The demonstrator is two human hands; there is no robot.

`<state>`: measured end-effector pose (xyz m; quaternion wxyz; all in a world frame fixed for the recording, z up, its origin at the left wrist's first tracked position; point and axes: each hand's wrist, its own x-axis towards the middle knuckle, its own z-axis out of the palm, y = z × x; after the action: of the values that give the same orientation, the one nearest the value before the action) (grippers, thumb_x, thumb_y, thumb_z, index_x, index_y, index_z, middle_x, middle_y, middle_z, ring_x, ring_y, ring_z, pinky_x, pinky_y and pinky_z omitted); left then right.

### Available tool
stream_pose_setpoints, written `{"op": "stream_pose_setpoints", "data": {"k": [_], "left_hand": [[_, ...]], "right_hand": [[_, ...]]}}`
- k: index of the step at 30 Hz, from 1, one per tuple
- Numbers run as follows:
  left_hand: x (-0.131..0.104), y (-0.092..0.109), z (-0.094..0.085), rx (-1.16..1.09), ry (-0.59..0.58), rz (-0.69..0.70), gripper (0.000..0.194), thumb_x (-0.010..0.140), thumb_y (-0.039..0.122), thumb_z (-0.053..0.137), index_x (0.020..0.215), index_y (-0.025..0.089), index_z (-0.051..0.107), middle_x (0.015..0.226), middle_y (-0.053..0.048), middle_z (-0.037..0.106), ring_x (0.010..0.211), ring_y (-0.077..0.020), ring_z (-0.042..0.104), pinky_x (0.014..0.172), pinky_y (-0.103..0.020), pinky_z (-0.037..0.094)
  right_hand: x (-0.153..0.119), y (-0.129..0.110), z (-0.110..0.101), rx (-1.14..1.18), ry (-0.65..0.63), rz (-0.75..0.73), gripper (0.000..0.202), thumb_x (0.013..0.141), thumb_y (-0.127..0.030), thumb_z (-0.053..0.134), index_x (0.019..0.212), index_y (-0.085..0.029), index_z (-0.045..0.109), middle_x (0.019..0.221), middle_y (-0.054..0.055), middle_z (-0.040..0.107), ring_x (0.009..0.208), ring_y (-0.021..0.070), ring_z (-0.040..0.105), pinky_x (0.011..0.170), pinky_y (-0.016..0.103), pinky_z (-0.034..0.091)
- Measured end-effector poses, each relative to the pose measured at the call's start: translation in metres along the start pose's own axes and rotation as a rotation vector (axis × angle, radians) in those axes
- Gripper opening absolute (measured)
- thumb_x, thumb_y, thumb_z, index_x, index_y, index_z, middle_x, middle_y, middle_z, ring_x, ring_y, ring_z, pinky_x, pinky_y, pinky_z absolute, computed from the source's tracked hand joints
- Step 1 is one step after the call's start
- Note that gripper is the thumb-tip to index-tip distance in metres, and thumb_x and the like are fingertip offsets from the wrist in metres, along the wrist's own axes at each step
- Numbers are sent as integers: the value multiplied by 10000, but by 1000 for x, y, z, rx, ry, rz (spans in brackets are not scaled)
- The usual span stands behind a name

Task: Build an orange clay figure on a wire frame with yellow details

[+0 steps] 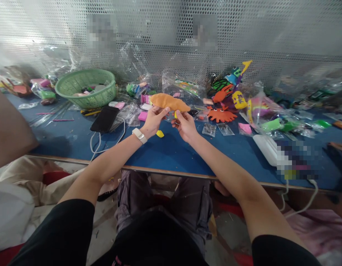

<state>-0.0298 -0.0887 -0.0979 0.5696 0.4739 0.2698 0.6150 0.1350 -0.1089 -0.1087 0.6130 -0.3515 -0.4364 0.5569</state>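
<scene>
Above the blue table [171, 157], a long orange piece that looks like modelling clay [169, 102] is held up, its ends tapered. My left hand [154, 120], with a pale band on the wrist, grips its lower left side between thumb and fingers. At its lower right, my right hand [185, 125] pinches a small yellow bit [176, 114]; whether that bit is joined to the orange piece I cannot tell. A loose yellow lump [160, 133] lies on the table just below my left hand. Behind the right hand rests an orange crab figure [222, 114].
A green plastic basket [86, 88] stands at the back left, beside a black phone [104, 119] with a white cable. Coloured figures [233, 87] and clear bags [266, 111] crowd the back right. A white device [266, 149] lies near the right front edge. People sit on both sides.
</scene>
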Motion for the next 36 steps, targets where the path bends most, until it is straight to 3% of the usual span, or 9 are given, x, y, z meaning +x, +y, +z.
{"op": "stream_pose_setpoints", "data": {"k": [6,10,19,26,31,36], "left_hand": [[5,-5,-7,-52,-38,48,544,783,611,1118,859,204,766,865,-13,777,832,-141,736,761,-298,547],[6,-5,-9,-45,-25,35,523,805,585,1109,858,203,756,858,-6,763,817,-131,724,782,-298,563],[5,0,-4,-89,39,4,407,876,404,1084,855,210,727,823,19,720,780,-118,697,744,-278,538],[5,0,-7,-63,15,23,466,869,468,1093,832,211,707,830,18,724,806,-111,710,742,-267,538],[5,-2,-8,-81,-15,33,516,794,548,1128,858,213,739,840,13,734,825,-114,712,728,-256,528],[5,-1,-5,-76,28,13,429,878,442,1088,868,209,729,832,17,721,815,-108,711,718,-253,509]], "right_hand": [[-3,-7,0,27,-111,99,635,623,-629,1139,1024,-253,822,1071,29,864,774,164,776,588,276,593],[-3,-6,1,-46,-87,88,718,502,-706,1161,923,-227,830,944,33,861,676,134,726,535,248,552],[-7,-7,3,-216,-51,-108,713,644,-890,1035,860,-237,848,833,42,825,616,138,681,517,284,518],[-6,-8,2,-259,-41,-160,650,632,-724,1115,992,-256,843,866,21,842,584,170,686,520,340,514],[-9,-9,-3,-479,-24,-315,557,847,-798,972,977,-268,855,906,40,859,571,202,719,587,385,530],[-12,-17,-8,-757,-28,-473,602,1041,-867,734,915,-289,847,863,35,873,589,241,747,714,418,549]]}}
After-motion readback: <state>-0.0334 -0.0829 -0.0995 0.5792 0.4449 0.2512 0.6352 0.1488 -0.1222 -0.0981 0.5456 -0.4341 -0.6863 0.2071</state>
